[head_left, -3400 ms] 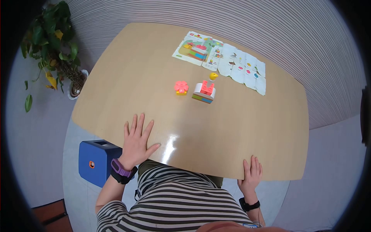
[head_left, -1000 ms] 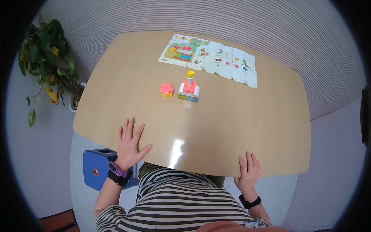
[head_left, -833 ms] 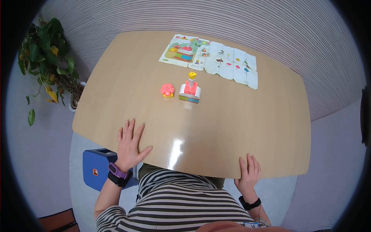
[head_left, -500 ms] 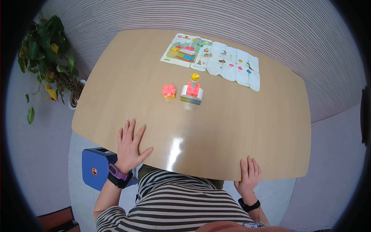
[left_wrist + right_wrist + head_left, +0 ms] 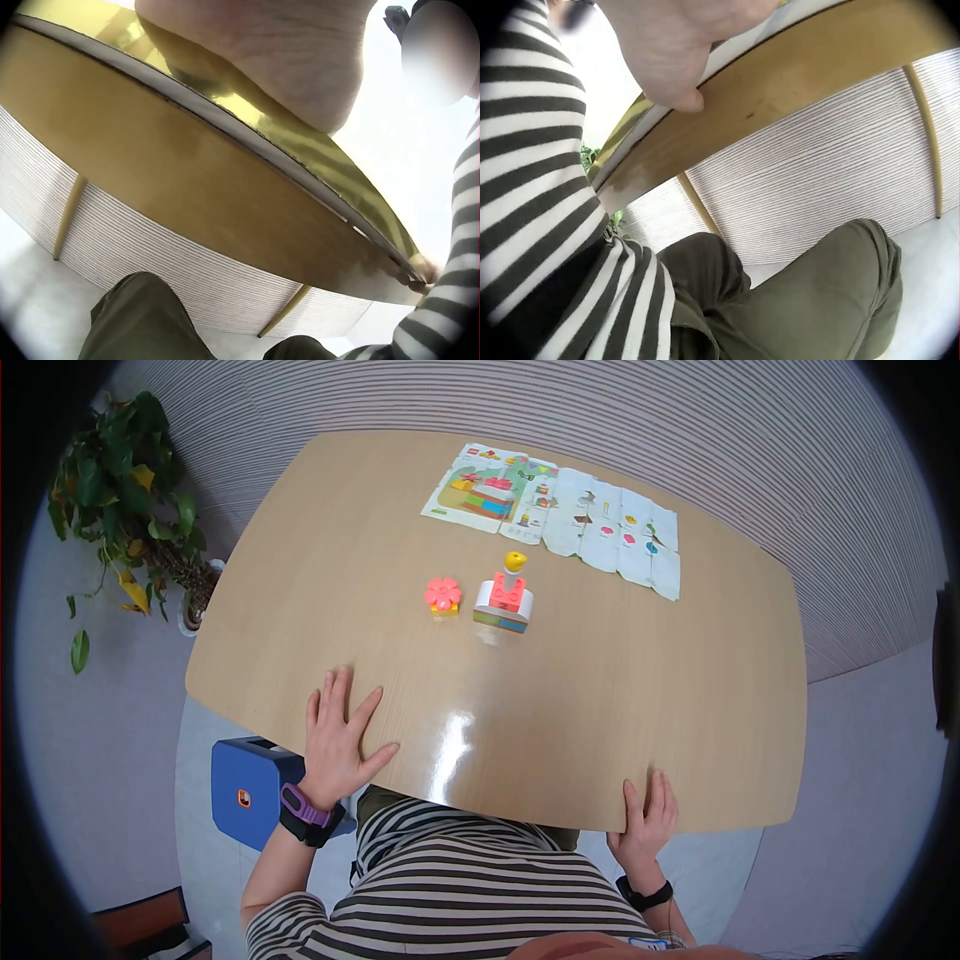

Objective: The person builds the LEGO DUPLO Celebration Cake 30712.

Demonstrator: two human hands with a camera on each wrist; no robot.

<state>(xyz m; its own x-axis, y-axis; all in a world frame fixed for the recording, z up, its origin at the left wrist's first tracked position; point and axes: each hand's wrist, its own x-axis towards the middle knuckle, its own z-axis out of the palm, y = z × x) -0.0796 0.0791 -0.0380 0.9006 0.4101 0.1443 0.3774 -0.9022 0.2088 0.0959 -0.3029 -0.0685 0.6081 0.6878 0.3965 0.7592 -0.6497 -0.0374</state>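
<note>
My left hand (image 5: 338, 748) rests palm down near the front left edge of the wooden table (image 5: 600, 690), thumb spread and fingers straight. My right hand (image 5: 645, 822) lies over the front edge at the right, fingertips on the tabletop; in the right wrist view its thumb (image 5: 684, 100) sits at the table's edge. Neither hand holds anything. Far beyond them stands a small toy-brick cake (image 5: 503, 606) with green and blue bricks below, a white arch and pink bricks. A yellow flame piece (image 5: 515, 561) tops it. To its left is a pink flower brick (image 5: 442, 594) on a yellow piece.
A creased instruction sheet (image 5: 600, 525) lies unfolded along the far side of the table. A blue step stool (image 5: 250, 790) stands on the floor at the left, and a potted plant (image 5: 130, 510) beyond the table's left side. A ribbed wall (image 5: 420, 400) runs behind.
The head view has tilted and shifted, so the toys and sheet sit elsewhere in it. Both hands stay at the table's front edge, with only slight finger movement. The toys keep their arrangement.
</note>
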